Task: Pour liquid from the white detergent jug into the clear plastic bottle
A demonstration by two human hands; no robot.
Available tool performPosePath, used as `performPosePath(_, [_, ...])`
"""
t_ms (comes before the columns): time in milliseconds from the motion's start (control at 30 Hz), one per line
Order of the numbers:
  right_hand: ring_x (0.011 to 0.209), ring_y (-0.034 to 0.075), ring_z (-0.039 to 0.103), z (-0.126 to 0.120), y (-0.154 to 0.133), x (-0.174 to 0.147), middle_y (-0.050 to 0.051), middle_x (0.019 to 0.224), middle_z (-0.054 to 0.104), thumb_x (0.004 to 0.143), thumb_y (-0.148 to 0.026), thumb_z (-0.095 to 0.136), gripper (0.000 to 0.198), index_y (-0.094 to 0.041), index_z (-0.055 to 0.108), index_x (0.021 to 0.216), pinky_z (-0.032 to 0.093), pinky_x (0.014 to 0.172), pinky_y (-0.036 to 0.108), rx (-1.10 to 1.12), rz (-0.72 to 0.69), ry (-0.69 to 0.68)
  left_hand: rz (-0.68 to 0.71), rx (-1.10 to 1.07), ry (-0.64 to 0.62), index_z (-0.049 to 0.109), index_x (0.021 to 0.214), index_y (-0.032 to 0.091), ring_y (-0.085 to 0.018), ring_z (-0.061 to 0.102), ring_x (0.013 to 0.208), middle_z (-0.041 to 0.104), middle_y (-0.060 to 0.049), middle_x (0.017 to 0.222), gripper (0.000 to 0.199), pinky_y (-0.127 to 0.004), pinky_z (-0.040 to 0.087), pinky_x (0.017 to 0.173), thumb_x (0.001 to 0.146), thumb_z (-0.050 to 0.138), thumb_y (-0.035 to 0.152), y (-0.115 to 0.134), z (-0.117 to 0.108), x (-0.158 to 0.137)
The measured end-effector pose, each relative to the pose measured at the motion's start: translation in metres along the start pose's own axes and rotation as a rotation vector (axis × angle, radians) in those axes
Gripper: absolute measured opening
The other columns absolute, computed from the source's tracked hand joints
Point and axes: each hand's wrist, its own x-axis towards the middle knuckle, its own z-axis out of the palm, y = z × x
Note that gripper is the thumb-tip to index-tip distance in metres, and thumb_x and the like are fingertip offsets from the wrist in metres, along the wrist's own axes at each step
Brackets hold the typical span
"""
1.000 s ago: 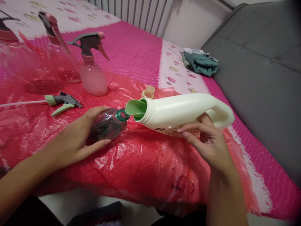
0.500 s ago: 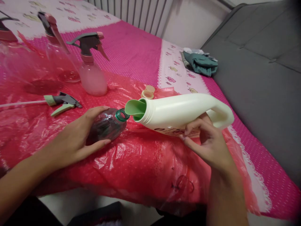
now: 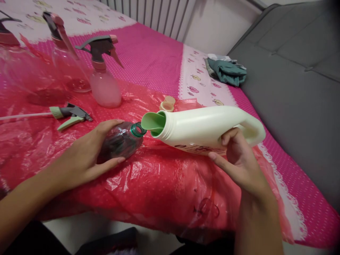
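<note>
My left hand (image 3: 91,152) is wrapped round a clear spray bottle without its head (image 3: 123,141), tilted with its green-ringed mouth to the right. My right hand (image 3: 239,159) grips a cream detergent jug (image 3: 204,122) near its handle, the jug lying over on its side. The jug's green pouring spout (image 3: 152,122) meets the small bottle's mouth or sits just in front of it. I cannot make out any liquid flowing. A green and grey spray trigger head (image 3: 73,115) with a long tube lies left of the bottle. Behind the jug's neck rests a yellowish cap (image 3: 168,103).
Pink-topped spray bottles, one holding cloudy liquid (image 3: 106,88), stand at the back left. Red plastic sheeting (image 3: 159,187) covers the bed's near edge. Folded clothes (image 3: 225,70) lie at the back, beside a grey padded headboard (image 3: 294,78).
My right hand has shifted its fingers back along the jug, towards the handle. The jug has moved very slightly right. My left hand and the bottle look unchanged.
</note>
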Motion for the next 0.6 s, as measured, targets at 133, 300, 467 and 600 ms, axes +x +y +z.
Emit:
performPosePath(133, [0.128,0.025,0.056,0.009,-0.003,0.004,0.008,0.128,0.053,0.094,-0.033,0.074,0.042,-0.028,0.044,0.122,0.052,0.104,0.039,0.096,0.04,0.056,-0.02,-0.018,-0.03,0.029,0.162,0.025,-0.032,0.071,0.119,0.063,-0.013,0.145,0.075,-0.046,0.057,0.105,0.1,0.054,0.059,0.002,-0.002,0.002])
performPosePath(300, [0.147,0.03,0.046,0.024,-0.01,0.008,0.016,0.15,0.047,0.101,-0.047,0.062,0.052,-0.027,0.035,0.142,0.053,0.112,0.049,0.008,0.078,0.1,-0.008,-0.021,-0.028,0.027,0.163,0.026,-0.032,0.07,0.12,0.062,-0.013,0.146,0.075,-0.047,0.055,0.107,0.1,0.055,0.058,0.002,-0.002,0.004])
performPosePath(467, [0.14,0.038,0.047,0.033,-0.012,0.006,0.018,0.141,0.051,0.093,-0.059,0.072,0.074,-0.025,0.039,0.15,0.049,0.111,0.058,-0.24,0.086,0.181,-0.006,-0.023,-0.023,0.027,0.163,0.025,-0.031,0.069,0.121,0.061,-0.013,0.146,0.073,-0.044,0.054,0.109,0.102,0.055,0.056,0.003,-0.002,0.003])
performPosePath(600, [0.135,0.04,0.047,0.039,-0.012,0.006,0.016,0.135,0.054,0.09,-0.058,0.075,0.068,-0.022,0.049,0.141,0.036,0.117,0.065,-0.364,0.044,0.22,-0.009,-0.03,-0.039,0.027,0.163,0.024,-0.029,0.069,0.118,0.061,-0.012,0.145,0.074,-0.042,0.054,0.108,0.102,0.055,0.056,0.005,-0.004,0.002])
